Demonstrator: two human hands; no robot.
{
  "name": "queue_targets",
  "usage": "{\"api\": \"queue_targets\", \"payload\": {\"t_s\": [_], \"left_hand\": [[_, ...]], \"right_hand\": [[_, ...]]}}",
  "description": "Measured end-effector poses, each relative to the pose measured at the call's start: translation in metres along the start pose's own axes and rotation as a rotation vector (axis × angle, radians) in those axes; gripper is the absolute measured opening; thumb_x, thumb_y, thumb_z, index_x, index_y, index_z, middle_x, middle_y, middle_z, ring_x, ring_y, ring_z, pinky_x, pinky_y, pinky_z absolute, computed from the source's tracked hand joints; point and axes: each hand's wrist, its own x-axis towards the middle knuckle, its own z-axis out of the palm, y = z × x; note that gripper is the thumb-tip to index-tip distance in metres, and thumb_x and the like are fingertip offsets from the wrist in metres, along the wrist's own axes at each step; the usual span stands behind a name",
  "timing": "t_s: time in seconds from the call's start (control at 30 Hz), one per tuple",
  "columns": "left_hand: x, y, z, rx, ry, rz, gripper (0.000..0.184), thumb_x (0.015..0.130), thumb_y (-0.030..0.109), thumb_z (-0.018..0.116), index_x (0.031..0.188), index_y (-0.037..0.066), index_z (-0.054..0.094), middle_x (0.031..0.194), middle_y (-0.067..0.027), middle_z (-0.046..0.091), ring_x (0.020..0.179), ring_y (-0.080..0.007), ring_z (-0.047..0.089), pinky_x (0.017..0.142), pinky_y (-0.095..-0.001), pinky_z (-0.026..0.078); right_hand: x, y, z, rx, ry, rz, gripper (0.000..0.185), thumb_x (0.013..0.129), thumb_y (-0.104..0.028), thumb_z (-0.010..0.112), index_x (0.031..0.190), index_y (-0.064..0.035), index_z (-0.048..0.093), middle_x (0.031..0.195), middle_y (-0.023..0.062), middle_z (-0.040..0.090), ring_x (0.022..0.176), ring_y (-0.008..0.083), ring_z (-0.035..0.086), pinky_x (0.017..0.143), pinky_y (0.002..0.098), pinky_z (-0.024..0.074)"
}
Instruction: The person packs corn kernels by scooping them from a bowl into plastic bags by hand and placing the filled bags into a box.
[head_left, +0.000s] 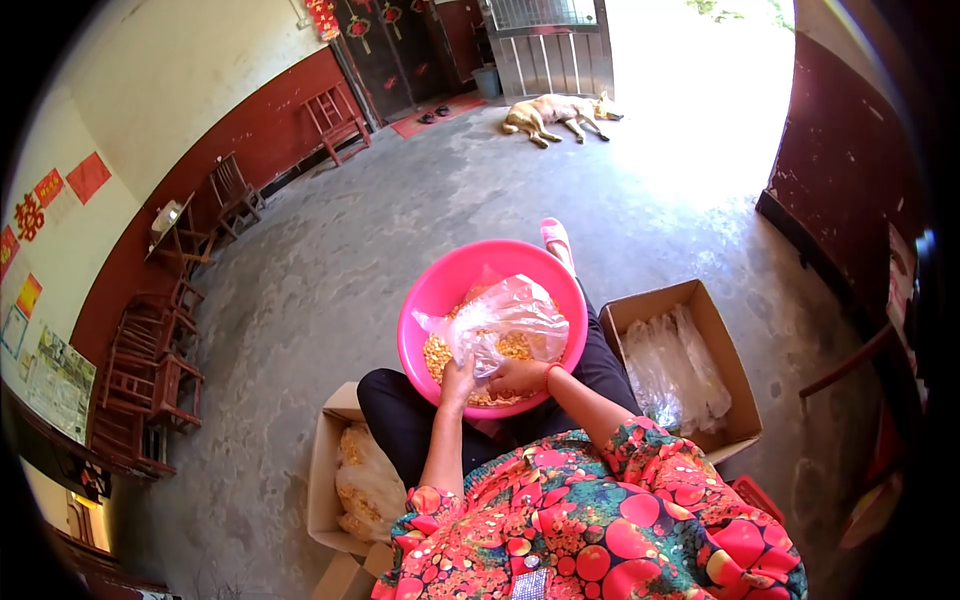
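On my lap rests a pink plastic basin point(412, 345) holding loose yellow kernels point(437, 356) that look like corn. A clear plastic bag point(520, 305) lies puffed out over the kernels, inside the basin. My left hand point(458, 382) grips the near left edge of this bag with its fingers closed. Close beside it, my right hand point(518, 377) is at the bag's near side, over the kernels, with a red band at the wrist. Its fingers are curled and seem to hold the bag's edge; the fingertips are partly hidden.
To my right stands a cardboard box point(738, 400) with clear plastic bags point(675, 370). At my left, another box point(326, 490) contains bags with yellow contents point(365, 485). A dog point(555, 112) lies near the doorway. Wooden chairs point(165, 385) line the left wall.
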Motion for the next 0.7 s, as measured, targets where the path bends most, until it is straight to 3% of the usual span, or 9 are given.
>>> {"api": "queue_targets", "payload": {"t_s": [0.03,0.2,0.27,0.33,0.43,0.5,0.6,0.63,0.7], "left_hand": [[0.005,-0.009,-0.003,0.095,0.032,0.034,0.026,0.084,0.016,0.045,0.098,-0.004,0.053,0.086,-0.0080,0.058,0.077,-0.0149,0.055,0.066,-0.0275,0.044],[0.001,-0.002,-0.003,0.221,0.068,0.071,0.026,0.084,0.016,0.045,0.097,-0.004,0.054,0.085,-0.0091,0.059,0.077,-0.0153,0.056,0.066,-0.0278,0.044],[-0.003,0.007,0.000,0.240,0.068,0.081,0.027,0.083,0.018,0.046,0.096,-0.004,0.055,0.085,-0.0094,0.059,0.077,-0.0151,0.056,0.066,-0.0280,0.044],[-0.008,0.016,0.002,0.259,0.069,0.092,0.027,0.083,0.019,0.046,0.095,-0.004,0.055,0.084,-0.0097,0.059,0.077,-0.0150,0.056,0.066,-0.0282,0.044],[-0.016,0.035,0.005,0.283,0.057,-0.018,0.030,0.081,0.023,0.049,0.093,-0.003,0.057,0.081,-0.0097,0.060,0.076,-0.0145,0.056,0.064,-0.0278,0.044],[-0.016,0.038,0.005,0.314,0.033,-0.130,0.031,0.079,0.028,0.052,0.084,-0.002,0.059,0.063,-0.0080,0.058,0.058,-0.0120,0.054,0.054,-0.0273,0.042],[-0.012,0.024,0.010,0.202,-0.059,0.069,0.029,0.078,0.029,0.054,0.081,0.001,0.060,0.063,-0.0070,0.058,0.057,-0.0124,0.055,0.054,-0.0282,0.043],[-0.011,0.019,0.008,0.200,-0.057,0.069,0.029,0.078,0.029,0.054,0.081,0.001,0.060,0.063,-0.0070,0.058,0.057,-0.0124,0.055,0.054,-0.0282,0.043],[-0.010,0.011,0.005,0.404,-0.150,0.160,0.027,0.076,0.030,0.057,0.078,0.003,0.061,0.065,-0.0050,0.059,0.057,-0.0129,0.055,0.054,-0.0292,0.043]], "right_hand": [[-0.005,-0.002,-0.003,0.203,-0.067,0.122,0.025,0.075,-0.028,0.050,0.082,-0.0061,0.060,0.061,0.0015,0.052,0.049,0.0114,0.047,0.044,0.0243,0.0370],[-0.019,-0.004,-0.016,0.816,-0.030,0.135,0.017,0.082,-0.023,0.046,0.086,-0.0091,0.056,0.053,-0.0056,0.037,0.038,0.0022,0.029,0.033,0.0165,0.0213],[-0.012,0.007,-0.017,0.941,0.326,0.073,0.018,0.083,-0.023,0.045,0.087,-0.0090,0.056,0.053,-0.0055,0.038,0.038,0.0026,0.030,0.034,0.0176,0.0226],[-0.008,0.013,-0.016,1.012,0.435,0.151,0.018,0.083,-0.022,0.044,0.089,-0.0096,0.056,0.053,-0.0049,0.038,0.038,0.0026,0.030,0.034,0.0187,0.0225],[0.010,0.040,-0.012,0.850,0.625,0.184,0.023,0.084,-0.024,0.044,0.093,-0.0076,0.056,0.056,-0.0018,0.045,0.043,0.0049,0.038,0.037,0.0206,0.0310],[0.050,0.099,-0.003,0.035,0.947,-0.328,0.026,0.080,-0.026,0.047,0.091,-0.0057,0.058,0.075,0.0062,0.056,0.061,0.0151,0.052,0.054,0.0267,0.0429],[0.036,0.057,-0.010,0.587,0.721,0.007,0.025,0.076,-0.024,0.048,0.091,-0.0066,0.059,0.081,0.0128,0.058,0.073,0.0229,0.055,0.062,0.0335,0.0441],[0.032,0.048,-0.007,0.585,0.718,0.007,0.025,0.076,-0.024,0.048,0.091,-0.0066,0.059,0.081,0.0128,0.058,0.073,0.0229,0.055,0.062,0.0335,0.0441],[0.024,0.035,0.000,-0.187,1.033,-0.161,0.024,0.073,-0.022,0.050,0.089,-0.0062,0.058,0.085,0.0181,0.057,0.082,0.0302,0.053,0.068,0.0390,0.0423]]}}
